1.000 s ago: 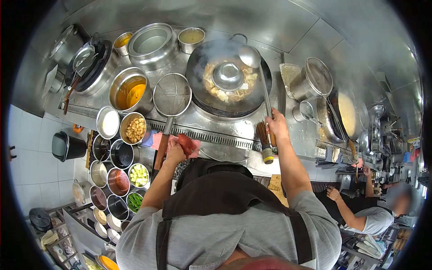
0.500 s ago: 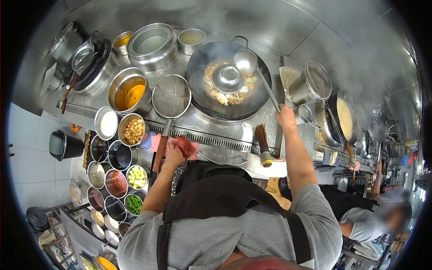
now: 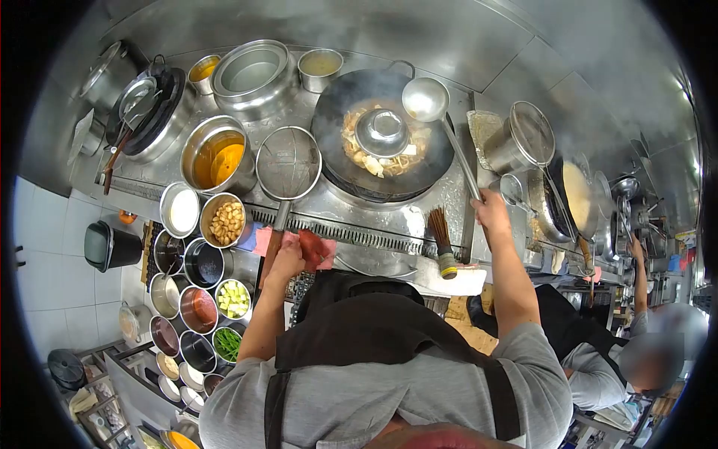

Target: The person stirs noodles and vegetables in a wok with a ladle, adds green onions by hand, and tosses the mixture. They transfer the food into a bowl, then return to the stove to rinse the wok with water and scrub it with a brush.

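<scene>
My right hand [image 3: 491, 211] is wrapped round the handle of a steel ladle [image 3: 425, 99], whose bowl is over the right rim of the wok [image 3: 329, 112]. Steam rises from sliced food [image 3: 410, 156] in the wok, and a small domed metal lid [image 3: 382, 133] sits on top of it. My left hand [image 3: 287, 260] is closed at the stove's front edge, gripping a bunched red cloth [image 3: 315, 248]. Beneath it lies a pink cloth [image 3: 263, 239]. Just left of that hand runs the wooden handle of a wire strainer [image 3: 289, 163], which rests on the stove.
A bamboo brush [image 3: 441, 243] stands at the front edge. Left are a pot of orange liquid [image 3: 218, 161], a bowl of brown chunks [image 3: 226, 221] and several ingredient containers. On the right are a strainer pot [image 3: 523, 138] and another pan [image 3: 574, 198]. A co-worker [image 3: 598, 359] stands farther right.
My right hand has drawn the ladle right and slightly toward me, so its bowl has left the middle of the wok for the rim. My left hand stays at the cloth.
</scene>
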